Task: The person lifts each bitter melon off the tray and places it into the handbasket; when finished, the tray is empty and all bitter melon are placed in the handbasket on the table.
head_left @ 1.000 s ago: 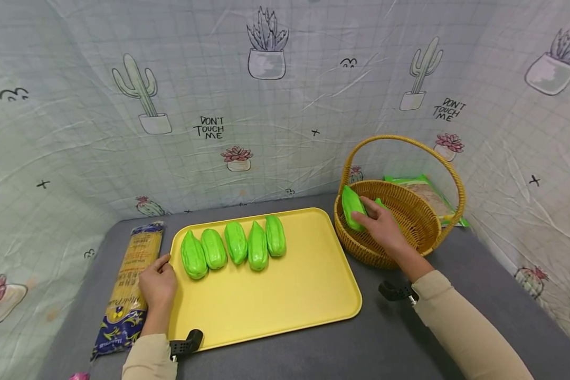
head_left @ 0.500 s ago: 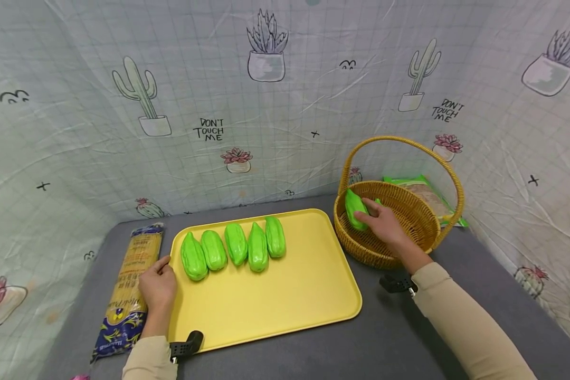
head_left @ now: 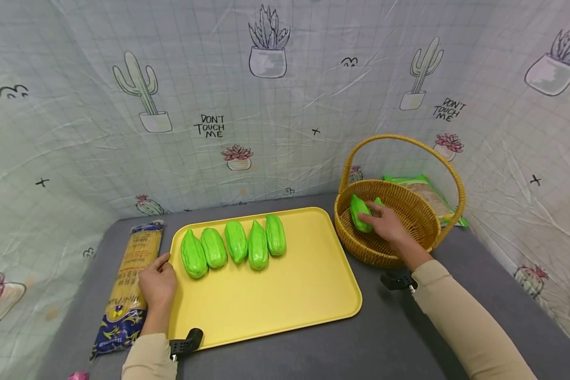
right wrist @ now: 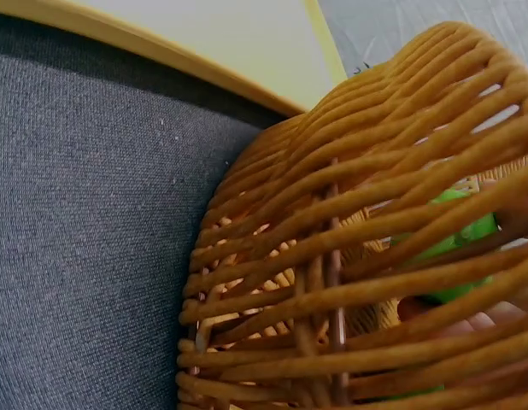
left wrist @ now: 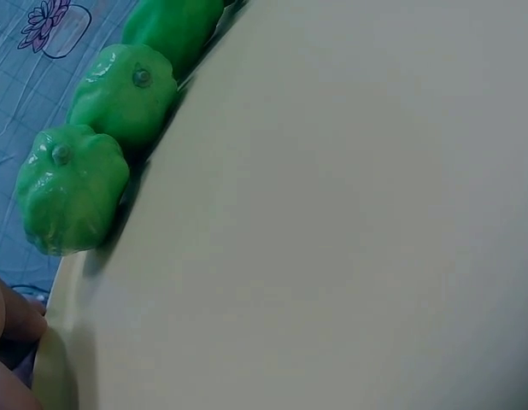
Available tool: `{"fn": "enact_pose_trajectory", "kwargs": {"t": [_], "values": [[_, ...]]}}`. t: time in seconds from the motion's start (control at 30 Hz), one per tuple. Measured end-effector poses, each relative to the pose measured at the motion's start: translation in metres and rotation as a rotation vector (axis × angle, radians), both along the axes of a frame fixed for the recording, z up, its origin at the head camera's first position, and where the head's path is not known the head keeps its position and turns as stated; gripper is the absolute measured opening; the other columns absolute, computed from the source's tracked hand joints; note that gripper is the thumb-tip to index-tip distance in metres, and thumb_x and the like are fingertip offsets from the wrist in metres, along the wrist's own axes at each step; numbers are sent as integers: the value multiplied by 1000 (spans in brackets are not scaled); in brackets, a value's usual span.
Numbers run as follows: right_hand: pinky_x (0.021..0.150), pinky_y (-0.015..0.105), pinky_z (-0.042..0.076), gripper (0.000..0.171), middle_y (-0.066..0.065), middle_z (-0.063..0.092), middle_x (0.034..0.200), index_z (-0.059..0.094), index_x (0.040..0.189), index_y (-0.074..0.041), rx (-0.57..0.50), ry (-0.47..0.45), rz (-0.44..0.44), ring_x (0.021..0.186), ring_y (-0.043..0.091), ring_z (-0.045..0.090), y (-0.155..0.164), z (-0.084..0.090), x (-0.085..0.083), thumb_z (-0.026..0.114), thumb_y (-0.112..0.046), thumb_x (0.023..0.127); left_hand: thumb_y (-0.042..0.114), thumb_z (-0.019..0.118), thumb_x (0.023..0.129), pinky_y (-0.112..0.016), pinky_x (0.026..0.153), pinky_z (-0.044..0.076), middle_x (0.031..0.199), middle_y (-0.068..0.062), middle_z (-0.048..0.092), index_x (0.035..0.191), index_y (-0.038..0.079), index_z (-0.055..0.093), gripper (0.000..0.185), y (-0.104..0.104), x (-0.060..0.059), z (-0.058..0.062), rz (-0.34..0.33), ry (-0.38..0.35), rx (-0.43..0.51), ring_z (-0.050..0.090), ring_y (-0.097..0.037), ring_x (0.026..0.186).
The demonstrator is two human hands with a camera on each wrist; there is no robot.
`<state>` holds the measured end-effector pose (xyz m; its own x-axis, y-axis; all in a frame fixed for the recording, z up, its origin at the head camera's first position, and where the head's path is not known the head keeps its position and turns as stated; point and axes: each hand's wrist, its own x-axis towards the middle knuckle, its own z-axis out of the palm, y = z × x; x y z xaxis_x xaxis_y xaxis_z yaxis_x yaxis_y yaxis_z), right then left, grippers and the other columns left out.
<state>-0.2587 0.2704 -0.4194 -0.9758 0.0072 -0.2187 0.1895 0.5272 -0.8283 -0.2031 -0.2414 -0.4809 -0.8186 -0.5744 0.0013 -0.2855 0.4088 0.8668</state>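
The held green fruit (head_left: 360, 213) has sunk lower into the wicker basket (head_left: 368, 255) — the right hand (head_left: 385, 224) with it.
The right hand grips that fruit inside the basket's left part, a second green fruit (head_left: 378, 201) just showing behind the fingers; whether the held one touches the bottom, I cannot tell. The left hand (head_left: 158, 283) pinches the left rim of the yellow tray (head_left: 275, 298) — five more green fruits (head_left: 236, 243) lie along its far side, and a spaghetti packet (head_left: 132, 269) is beside that hand on the grey counter (head_left: 285, 359).
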Motion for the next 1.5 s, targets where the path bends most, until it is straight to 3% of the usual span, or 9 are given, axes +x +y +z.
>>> {"fn": "enact_pose_trajectory", "kwargs": {"t": [0.53, 0.8, 1.03, 1.3, 1.5], "values": [[121, 60, 32, 73, 25, 15, 169, 15, 164, -4, -20, -43, -40, 153, 48, 23, 14, 0, -2, 50, -34, 108, 6, 40, 105, -58, 106, 47, 144, -31, 55, 138, -4, 61, 40, 1, 3, 3, -23, 0, 16, 51, -47, 134], [119, 59, 35, 73, 32, 22, 165, 15, 163, -1, 23, -49, -56, 151, 48, 27, 27, -3, -4, 50, -33, 108, 5, 41, 105, -58, 106, 46, 144, -31, 55, 138, -4, 61, 40, 0, 3, 3, -12, -11, 14, 50, -47, 135], [119, 60, 34, 72, 28, 15, 168, 14, 163, -1, 0, -65, -71, 152, 48, 25, 33, -1, -4, 49, -30, 108, 6, 40, 105, -56, 106, 46, 144, -30, 56, 138, -3, 62, 40, 1, 2, 2, -12, -13, 1, 50, -46, 135], [121, 62, 29, 70, 28, 15, 168, 16, 162, 2, 69, -50, -51, 153, 50, 20, 35, 0, -4, 49, -28, 108, 7, 39, 105, -57, 107, 45, 146, -29, 54, 140, -2, 60, 41, 2, 2, 2, -15, -15, 21, 49, -46, 137], [120, 61, 32, 70, 33, 18, 165, 15, 161, 4, 89, -48, -45, 151, 51, 23, 36, -2, -4, 49, -26, 108, 7, 39, 105, -55, 105, 46, 146, -30, 54, 140, -3, 60, 42, 2, 3, 2, -20, -11, 9, 49, -46, 137]]}}
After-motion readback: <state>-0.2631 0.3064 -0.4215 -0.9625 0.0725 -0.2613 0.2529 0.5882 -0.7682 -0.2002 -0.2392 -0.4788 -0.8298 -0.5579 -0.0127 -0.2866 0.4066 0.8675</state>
